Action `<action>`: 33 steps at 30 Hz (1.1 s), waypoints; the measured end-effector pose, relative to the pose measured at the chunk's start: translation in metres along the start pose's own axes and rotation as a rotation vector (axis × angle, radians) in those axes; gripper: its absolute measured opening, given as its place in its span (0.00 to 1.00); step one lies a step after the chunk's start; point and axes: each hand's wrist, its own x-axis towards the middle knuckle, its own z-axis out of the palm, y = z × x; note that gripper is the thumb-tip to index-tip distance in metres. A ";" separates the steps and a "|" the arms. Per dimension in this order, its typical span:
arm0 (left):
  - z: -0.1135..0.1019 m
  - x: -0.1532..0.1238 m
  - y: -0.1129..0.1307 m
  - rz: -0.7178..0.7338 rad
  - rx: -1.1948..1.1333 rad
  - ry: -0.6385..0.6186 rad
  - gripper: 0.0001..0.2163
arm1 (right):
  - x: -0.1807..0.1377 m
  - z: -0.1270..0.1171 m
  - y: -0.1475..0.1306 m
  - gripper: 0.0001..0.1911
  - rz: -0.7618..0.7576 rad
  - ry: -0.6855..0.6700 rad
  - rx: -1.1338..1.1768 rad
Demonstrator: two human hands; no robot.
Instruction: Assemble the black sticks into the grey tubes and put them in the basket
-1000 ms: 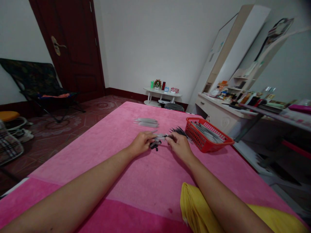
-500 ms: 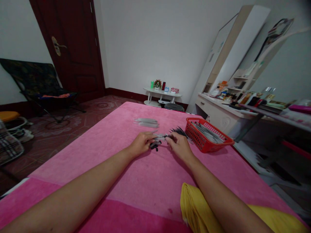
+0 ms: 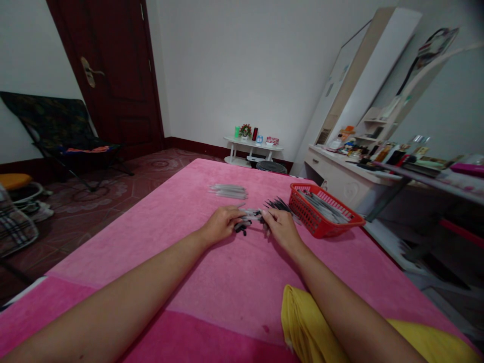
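Note:
Both hands meet over the middle of a pink cloth-covered surface (image 3: 151,237). My left hand (image 3: 221,224) is curled, its fingers pinched on one end of a small grey pen-like part (image 3: 250,214). My right hand (image 3: 279,226) pinches the other end. Small black caps (image 3: 241,227) lie just under the left fingers. A fan of thin black pieces (image 3: 278,204) lies behind my right hand. Farther back rests a neat pile of grey pen barrels (image 3: 228,190).
A red plastic basket (image 3: 321,222) with several grey parts stands at the right. A yellow cloth (image 3: 302,322) lies near my right forearm. Beyond are a dresser (image 3: 340,176) with bottles, a small white table (image 3: 252,147), a dark door (image 3: 113,75) and a folding chair (image 3: 56,131).
My right hand has drawn slightly left and closer to the left hand along the grey part. Otherwise nothing has shifted.

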 end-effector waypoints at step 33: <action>0.004 0.010 0.015 -0.641 -1.016 0.530 0.23 | 0.004 -0.002 0.000 0.07 -0.099 0.075 -0.176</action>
